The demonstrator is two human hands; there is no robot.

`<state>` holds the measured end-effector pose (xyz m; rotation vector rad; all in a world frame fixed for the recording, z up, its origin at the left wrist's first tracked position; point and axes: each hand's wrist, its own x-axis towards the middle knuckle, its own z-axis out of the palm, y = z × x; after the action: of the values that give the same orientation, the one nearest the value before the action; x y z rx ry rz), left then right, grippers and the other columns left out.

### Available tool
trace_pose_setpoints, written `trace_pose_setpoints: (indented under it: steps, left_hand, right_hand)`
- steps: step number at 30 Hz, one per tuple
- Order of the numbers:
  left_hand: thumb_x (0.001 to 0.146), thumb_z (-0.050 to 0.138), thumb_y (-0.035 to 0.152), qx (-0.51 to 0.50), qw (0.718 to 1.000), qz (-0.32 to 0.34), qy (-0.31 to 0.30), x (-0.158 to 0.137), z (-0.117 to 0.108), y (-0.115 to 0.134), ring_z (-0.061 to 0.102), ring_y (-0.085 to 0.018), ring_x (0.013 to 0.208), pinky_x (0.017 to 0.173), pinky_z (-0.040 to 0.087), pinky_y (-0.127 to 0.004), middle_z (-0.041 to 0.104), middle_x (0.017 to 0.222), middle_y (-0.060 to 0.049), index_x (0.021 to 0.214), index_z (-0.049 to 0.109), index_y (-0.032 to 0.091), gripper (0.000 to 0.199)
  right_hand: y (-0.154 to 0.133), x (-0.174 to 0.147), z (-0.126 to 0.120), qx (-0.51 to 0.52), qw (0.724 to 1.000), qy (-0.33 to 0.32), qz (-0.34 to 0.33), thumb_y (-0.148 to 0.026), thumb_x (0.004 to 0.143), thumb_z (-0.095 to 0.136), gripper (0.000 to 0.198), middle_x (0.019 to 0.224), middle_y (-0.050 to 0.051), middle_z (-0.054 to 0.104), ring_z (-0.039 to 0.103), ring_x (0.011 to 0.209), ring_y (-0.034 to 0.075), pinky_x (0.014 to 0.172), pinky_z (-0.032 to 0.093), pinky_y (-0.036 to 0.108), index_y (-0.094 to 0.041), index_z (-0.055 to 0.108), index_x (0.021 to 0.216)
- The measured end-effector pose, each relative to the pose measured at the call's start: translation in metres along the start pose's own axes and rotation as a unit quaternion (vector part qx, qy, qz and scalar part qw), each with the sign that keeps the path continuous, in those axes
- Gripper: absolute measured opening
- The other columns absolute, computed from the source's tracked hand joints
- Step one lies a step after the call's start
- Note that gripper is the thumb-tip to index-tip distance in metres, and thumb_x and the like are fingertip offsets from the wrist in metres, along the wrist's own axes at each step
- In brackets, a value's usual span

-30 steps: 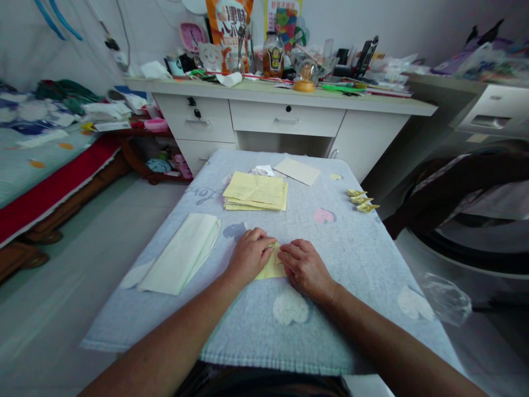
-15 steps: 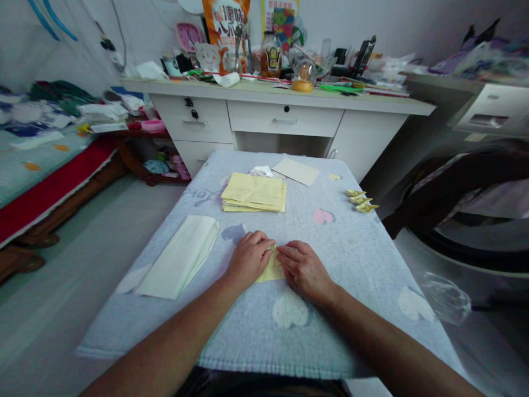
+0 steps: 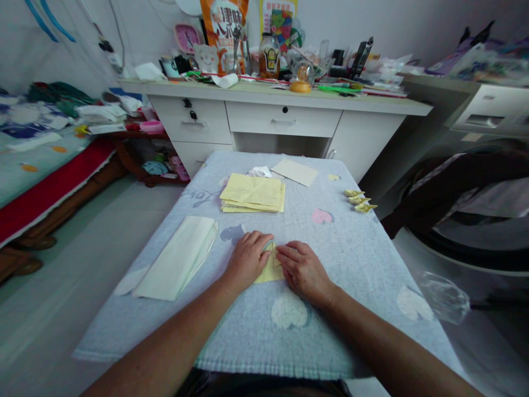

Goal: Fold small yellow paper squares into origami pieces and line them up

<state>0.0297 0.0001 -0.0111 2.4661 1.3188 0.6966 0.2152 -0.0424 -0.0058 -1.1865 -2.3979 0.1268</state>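
A small piece of yellow paper [image 3: 270, 273] with folds in it lies on the cloth-covered table, between my two hands. My left hand [image 3: 248, 256] grips its left side, fingers curled together at the upper edge. On the right side, my right hand [image 3: 303, 269] presses its fingers together on a folded flap; its fingertips partly hide the paper. Beyond my hands lies a stack of yellow paper sheets [image 3: 253, 190]. Several small folded yellow paper shapes [image 3: 364, 208] with pointed ends sit in a row near the table's right edge.
Folded pale paper [image 3: 176, 259] lies left of my hands. A cream card [image 3: 295, 172] and crumpled white tissue [image 3: 259, 171] lie at the far end of the cloth [image 3: 330, 342]. Behind stands a cluttered white desk [image 3: 285, 118]; a washing machine [image 3: 487, 113] is at right, a bed [image 3: 45, 165] at left.
My left fingers have shifted slightly, so a little more of the paper's upper part and its centre crease shows. My right hand stays nearly in place. The whole view has moved slightly.
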Motion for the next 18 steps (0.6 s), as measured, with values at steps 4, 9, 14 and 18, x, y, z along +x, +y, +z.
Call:
trace_pose_setpoints:
  steps: [4,9,14,18]
  left_hand:
    - [0.084,0.056,0.013,-0.001,1.0,0.015,-0.005,-0.0012,0.0002,-0.0013,0.052,-0.02,0.095,0.087,0.045,-0.035,0.057,0.098,-0.004,0.111,0.064,0.025,0.031]
    - [0.085,0.055,0.014,0.005,1.0,0.019,0.005,-0.0013,0.0007,-0.0013,0.052,-0.02,0.094,0.085,0.045,-0.035,0.057,0.096,-0.004,0.108,0.068,0.026,0.029]
    - [0.086,0.055,0.014,0.016,1.0,0.019,-0.005,-0.0009,-0.0009,0.0005,0.051,-0.02,0.094,0.085,0.045,-0.034,0.057,0.097,-0.004,0.109,0.067,0.025,0.029]
    - [0.086,0.055,0.014,0.023,1.0,0.019,-0.007,-0.0011,-0.0011,0.0002,0.05,-0.019,0.094,0.086,0.045,-0.034,0.057,0.098,-0.004,0.109,0.067,0.025,0.028]
  right_hand:
    - [0.0,-0.0005,0.0002,0.003,1.0,-0.001,-0.001,-0.008,0.081,0.054,0.03,0.116,0.008,0.066,0.051,0.105,0.024,0.09,0.046,0.04,-0.016,0.066,0.107]
    - [-0.0007,0.0004,-0.0003,0.004,1.0,-0.002,0.002,-0.008,0.083,0.053,0.029,0.114,0.008,0.067,0.052,0.104,0.024,0.089,0.047,0.04,-0.016,0.066,0.107]
    - [-0.0009,0.0007,-0.0006,0.005,1.0,-0.01,0.005,-0.008,0.082,0.053,0.031,0.116,0.008,0.066,0.052,0.104,0.025,0.089,0.046,0.041,-0.017,0.066,0.108]
    - [-0.0004,-0.0001,0.0002,0.003,1.0,-0.012,0.007,-0.008,0.082,0.053,0.03,0.117,0.007,0.066,0.051,0.103,0.025,0.09,0.046,0.041,-0.016,0.066,0.108]
